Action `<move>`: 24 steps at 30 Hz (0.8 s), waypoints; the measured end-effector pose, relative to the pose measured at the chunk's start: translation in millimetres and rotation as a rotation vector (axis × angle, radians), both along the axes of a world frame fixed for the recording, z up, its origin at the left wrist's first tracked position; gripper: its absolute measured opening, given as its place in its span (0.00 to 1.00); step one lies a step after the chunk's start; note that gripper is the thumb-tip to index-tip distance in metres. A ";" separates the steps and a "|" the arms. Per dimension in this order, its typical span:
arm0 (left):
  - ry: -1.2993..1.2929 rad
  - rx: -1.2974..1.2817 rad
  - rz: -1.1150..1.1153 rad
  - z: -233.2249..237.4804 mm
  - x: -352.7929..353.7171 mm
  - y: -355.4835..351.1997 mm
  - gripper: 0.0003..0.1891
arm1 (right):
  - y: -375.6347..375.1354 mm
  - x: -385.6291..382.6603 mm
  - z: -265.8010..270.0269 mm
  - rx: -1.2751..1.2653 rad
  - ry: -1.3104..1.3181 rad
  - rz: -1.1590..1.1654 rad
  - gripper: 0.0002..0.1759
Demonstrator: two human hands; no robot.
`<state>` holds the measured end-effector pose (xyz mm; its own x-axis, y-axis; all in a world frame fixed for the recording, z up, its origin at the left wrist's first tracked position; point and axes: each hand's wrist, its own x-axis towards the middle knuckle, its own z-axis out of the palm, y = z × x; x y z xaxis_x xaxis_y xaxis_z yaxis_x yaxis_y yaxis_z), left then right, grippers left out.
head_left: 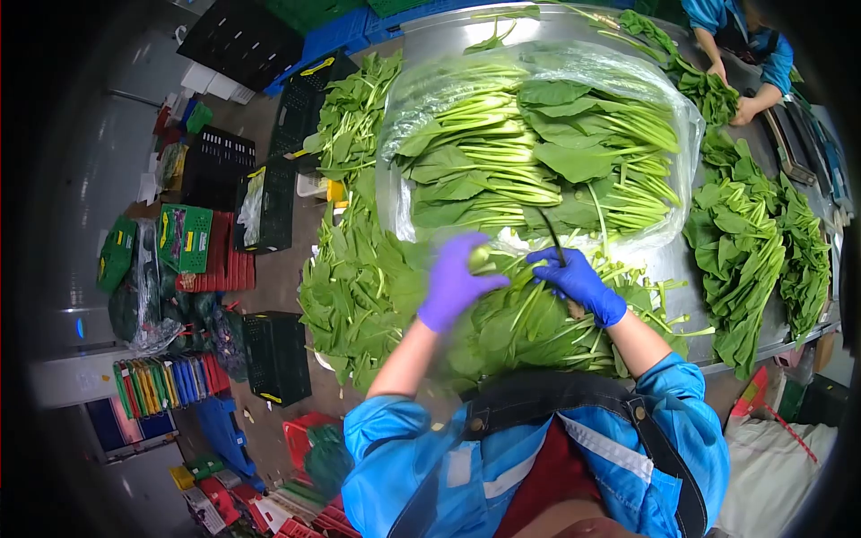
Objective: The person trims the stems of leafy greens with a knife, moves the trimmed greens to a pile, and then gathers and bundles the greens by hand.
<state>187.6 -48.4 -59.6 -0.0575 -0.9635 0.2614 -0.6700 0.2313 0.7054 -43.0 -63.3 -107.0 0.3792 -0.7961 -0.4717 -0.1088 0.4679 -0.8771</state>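
blue jacket (421,466) and dark apron straps (538,399) fill the bottom of the view, closest to the lens. both forearms extend forward over a steel worktop (668,264).

left hand (453,282): purple glove, fingers curled and clamped around the pale root end of a bunch of leafy greens (529,327). the root end shows just above the thumb. the leaves of the bunch spread toward the body and lie on the near edge of the worktop.

right hand (578,282): purple glove, fingers wrapped tight on a knife (552,235). the handle is hidden inside the grip. the dark blade points up and away from the body, and its tip is near the lower rim of a plastic bag (417,99). the two hands are near each other but not touching.

the plastic bag is clear and open. it lies on the worktop just beyond the hands and is packed with greens, stems roughly aligned.

loose greens are heaped on the worktop to the left (354,269) and to the right (753,233).

at the far right corner, a co-worker in blue sleeves has both hands (717,70) on more greens.

on the floor to the left stand black crates (278,354) and a green crate (184,235).
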 end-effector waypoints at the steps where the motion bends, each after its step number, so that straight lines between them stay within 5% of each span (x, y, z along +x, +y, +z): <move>1: 0.131 0.203 -0.162 -7.7 -14.4 4.1 0.27 | 2.6 8.3 16.2 -0.016 0.009 0.063 0.16; 3: 0.162 0.593 -0.438 -20.4 -20.7 -2.2 0.27 | 2.2 11.5 29.5 -0.019 0.001 0.199 0.16; 4: 0.162 0.589 -0.439 -26.1 -14.9 -11.4 0.27 | -6.9 5.4 33.4 -0.022 0.002 0.198 0.16; 6: 0.371 1.148 -0.585 -31.7 5.1 -28.1 0.20 | -30.1 -20.9 35.5 0.103 -0.001 0.481 0.18; 7: 0.198 1.055 -0.571 -18.3 8.8 -37.4 0.16 | -35.8 -24.7 -6.5 -0.509 0.279 0.319 0.19; 8: 0.200 1.053 -0.569 -17.2 6.9 -42.6 0.16 | -42.4 -28.2 -16.9 -0.856 0.614 0.118 0.22; 9: 0.077 0.856 -0.474 -17.1 4.6 -45.3 0.16 | -52.6 -25.8 -13.0 -0.928 0.667 -0.027 0.24; 11: 0.028 0.450 -0.328 -35.0 -4.4 -46.3 0.15 | -74.8 -15.6 -28.5 -0.967 0.783 -0.011 0.24; 12: 0.026 0.448 -0.327 -35.1 -12.8 -45.2 0.15 | -82.1 -11.4 -35.1 -1.005 0.900 0.002 0.24; 17: -0.066 -0.139 -0.125 -34.3 -29.7 -46.5 0.20 | -83.9 -7.6 -11.3 -1.056 0.660 -0.029 0.18; 20: -0.223 -0.293 -0.170 -22.0 -37.7 -57.1 0.17 | -72.1 6.8 18.2 -0.964 0.549 0.063 0.16; 24: -0.130 -0.298 -0.195 -14.7 -20.5 -61.9 0.24 | -59.4 13.9 37.2 -0.984 0.309 -0.019 0.19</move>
